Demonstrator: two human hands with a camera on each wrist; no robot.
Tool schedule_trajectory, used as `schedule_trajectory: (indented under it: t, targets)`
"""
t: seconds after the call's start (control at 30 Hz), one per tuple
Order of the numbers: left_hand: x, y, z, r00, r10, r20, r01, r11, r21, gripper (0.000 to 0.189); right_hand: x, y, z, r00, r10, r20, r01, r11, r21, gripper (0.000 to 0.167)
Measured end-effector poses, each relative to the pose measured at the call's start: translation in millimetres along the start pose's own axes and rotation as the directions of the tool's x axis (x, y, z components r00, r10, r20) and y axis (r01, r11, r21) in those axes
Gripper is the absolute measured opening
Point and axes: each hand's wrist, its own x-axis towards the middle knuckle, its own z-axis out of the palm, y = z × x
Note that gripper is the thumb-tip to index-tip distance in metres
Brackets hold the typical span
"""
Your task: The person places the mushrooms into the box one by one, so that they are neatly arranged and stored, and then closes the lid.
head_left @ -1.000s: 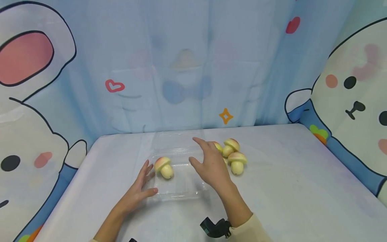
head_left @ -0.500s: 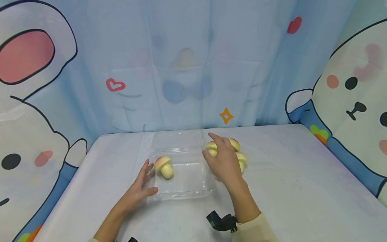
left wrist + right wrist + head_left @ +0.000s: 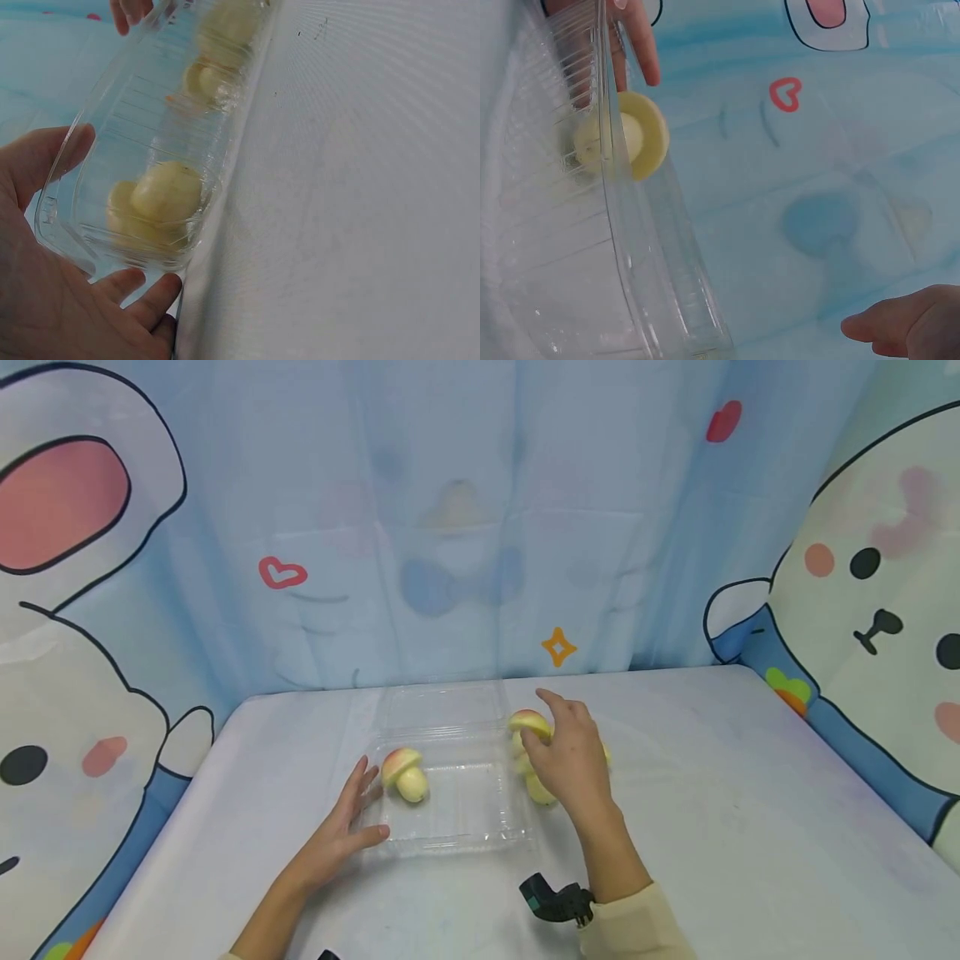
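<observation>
Now the spread left hand, likely steadying the clear tray, flanks nine o'clock; the right hand, fingers parted, hovers over mushrooms at three.

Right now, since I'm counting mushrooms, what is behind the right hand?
In the head view, mushrooms: parts of at least two peek out left of the right hand, a yellow sliver to its right. The hand covers the rest, so their number is unclear.
</observation>
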Motion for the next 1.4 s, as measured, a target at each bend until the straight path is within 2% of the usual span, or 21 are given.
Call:
schedule_trajectory:
  t: [0.37,0.63,0.83,1.13,1.4]
  targets:
    - [-2.1,-1.2,-0.1,1.0,0.01,0.003,-0.01,1.0,-0.01,0.106,6.2,13,-10,0.995,0.098,-0.007,-0.098,0.995,0.003,0.059]
    - [-2.7,0.1,-0.9,1.0,0.017,-0.006,-0.017,1.0,0.002,0.106,7.2,24,-18,0.982,0.187,0.03,-0.185,0.98,-0.071,0.057]
    - [-2.9,-0.6,-2.0,1.0,0.028,-0.007,-0.028,1.0,0.01,0.105,7.9,31,-20,0.97,0.234,0.064,-0.229,0.97,-0.078,0.06]
    - [-2.6,-0.8,-2.3,0.999,0.033,-0.002,-0.033,0.999,0.006,0.105,8.9,39,-18,0.959,0.265,0.096,-0.257,0.962,-0.089,0.066]
    - [-1.0,0.4,-0.4,1.0,0.01,-0.003,-0.01,1.0,-0.005,0.105,7.5,48,-18,0.955,0.28,0.099,-0.268,0.957,-0.113,0.066]
